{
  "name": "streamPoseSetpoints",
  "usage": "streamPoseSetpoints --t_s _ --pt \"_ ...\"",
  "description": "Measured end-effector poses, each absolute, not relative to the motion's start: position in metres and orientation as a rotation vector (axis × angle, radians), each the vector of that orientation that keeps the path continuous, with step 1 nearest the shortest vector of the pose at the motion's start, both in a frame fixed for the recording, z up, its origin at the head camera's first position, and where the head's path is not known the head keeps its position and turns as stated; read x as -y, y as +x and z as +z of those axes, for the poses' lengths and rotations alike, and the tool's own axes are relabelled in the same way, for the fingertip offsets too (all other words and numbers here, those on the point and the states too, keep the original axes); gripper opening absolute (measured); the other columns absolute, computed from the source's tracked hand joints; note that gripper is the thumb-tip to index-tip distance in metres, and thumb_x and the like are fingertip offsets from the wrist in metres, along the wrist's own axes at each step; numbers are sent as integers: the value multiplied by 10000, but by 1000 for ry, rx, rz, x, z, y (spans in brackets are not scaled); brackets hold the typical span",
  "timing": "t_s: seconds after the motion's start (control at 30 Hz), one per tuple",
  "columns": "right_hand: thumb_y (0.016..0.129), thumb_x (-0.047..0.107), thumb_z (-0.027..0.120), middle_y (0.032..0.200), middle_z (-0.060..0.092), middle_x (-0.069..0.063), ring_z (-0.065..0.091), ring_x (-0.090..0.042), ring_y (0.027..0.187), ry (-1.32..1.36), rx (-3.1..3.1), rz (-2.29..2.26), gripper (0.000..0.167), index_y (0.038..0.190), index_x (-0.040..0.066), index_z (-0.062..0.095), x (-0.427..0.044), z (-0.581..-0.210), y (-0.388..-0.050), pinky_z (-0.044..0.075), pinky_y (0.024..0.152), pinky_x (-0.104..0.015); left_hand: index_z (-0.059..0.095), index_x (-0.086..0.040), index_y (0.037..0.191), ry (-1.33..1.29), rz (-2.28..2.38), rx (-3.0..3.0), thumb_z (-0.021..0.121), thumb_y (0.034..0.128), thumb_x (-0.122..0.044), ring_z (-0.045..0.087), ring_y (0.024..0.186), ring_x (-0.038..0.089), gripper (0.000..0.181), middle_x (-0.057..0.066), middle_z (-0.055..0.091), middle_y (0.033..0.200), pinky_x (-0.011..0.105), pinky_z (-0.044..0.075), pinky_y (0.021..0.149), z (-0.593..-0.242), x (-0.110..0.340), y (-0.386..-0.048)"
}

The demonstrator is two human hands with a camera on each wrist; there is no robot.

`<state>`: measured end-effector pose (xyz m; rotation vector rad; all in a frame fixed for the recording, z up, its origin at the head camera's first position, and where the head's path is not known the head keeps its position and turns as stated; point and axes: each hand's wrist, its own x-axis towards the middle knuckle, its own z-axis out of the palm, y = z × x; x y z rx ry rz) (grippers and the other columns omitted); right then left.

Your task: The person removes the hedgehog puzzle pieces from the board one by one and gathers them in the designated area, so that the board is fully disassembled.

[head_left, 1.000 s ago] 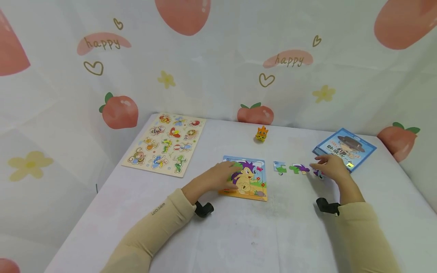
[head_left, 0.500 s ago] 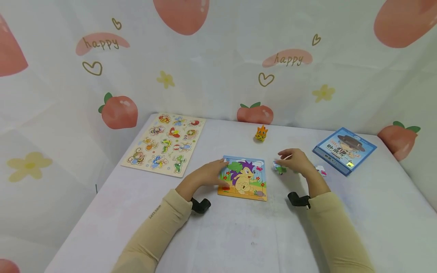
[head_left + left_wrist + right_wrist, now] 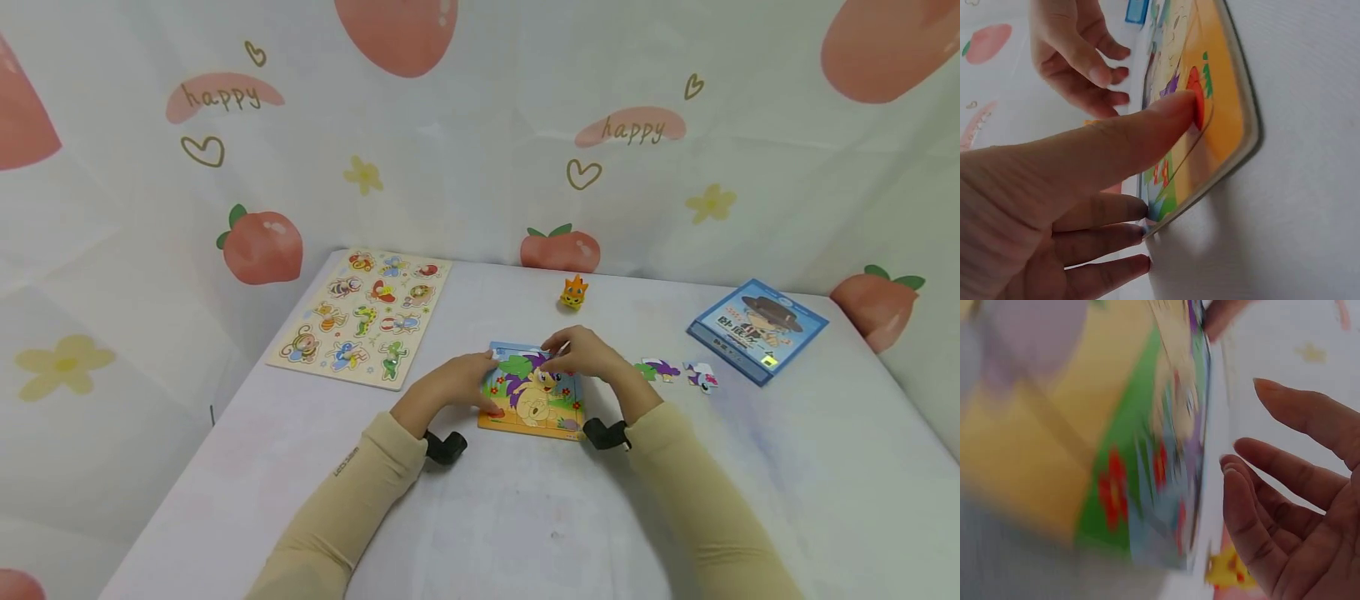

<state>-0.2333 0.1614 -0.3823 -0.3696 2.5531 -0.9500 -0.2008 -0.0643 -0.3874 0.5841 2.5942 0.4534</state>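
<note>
A hedgehog jigsaw puzzle in a flat tray (image 3: 532, 423) lies mid-table. My left hand (image 3: 453, 383) is at its left side; in the left wrist view the thumb (image 3: 1169, 112) rests on the picture near a red shape, and the straight fingers meet the tray's edge and the table. My right hand (image 3: 588, 354) hovers over the puzzle's upper right, its fingers loosely bent. In the right wrist view nothing shows between those fingers (image 3: 1244, 512). Two loose groups of jigsaw pieces, one green and purple (image 3: 660, 371), one white and purple (image 3: 701, 379), lie to the right.
A wooden insect peg board (image 3: 375, 321) lies at the back left. An orange spiky toy figure (image 3: 573, 293) stands behind the puzzle. At the right is a blue box (image 3: 757, 329) with a hatted cartoon figure. A printed cloth (image 3: 465, 167) hangs behind the table.
My right hand has moved left from the loose pieces to above the puzzle, its wrist now covering where the leftmost piece lay. The left hand has drawn back slightly, uncovering the puzzle's left part.
</note>
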Motion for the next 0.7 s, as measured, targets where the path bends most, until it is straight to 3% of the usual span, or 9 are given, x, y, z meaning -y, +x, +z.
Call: streamPoseSetpoints --t_s 0.17,0.7 --pt "809 183 722 996 666 -109 562 -178 858 -479 -2505 -920 345 1102 11 663 -141 -387 -232 512 761 -269 413 -71 1405 597 466 -2592 759 764 -344 303 1395 271 777 93 294 1522 414 258 1145 -388 65 -203" --pt "810 146 720 956 647 -98 561 -155 822 -471 -2455 -917 240 987 13 626 -119 -394 -228 502 770 -272 429 -72 1396 575 517 -2585 767 758 -328 316 1388 280 766 93 309 1517 428 272 1136 -388 66 -202"
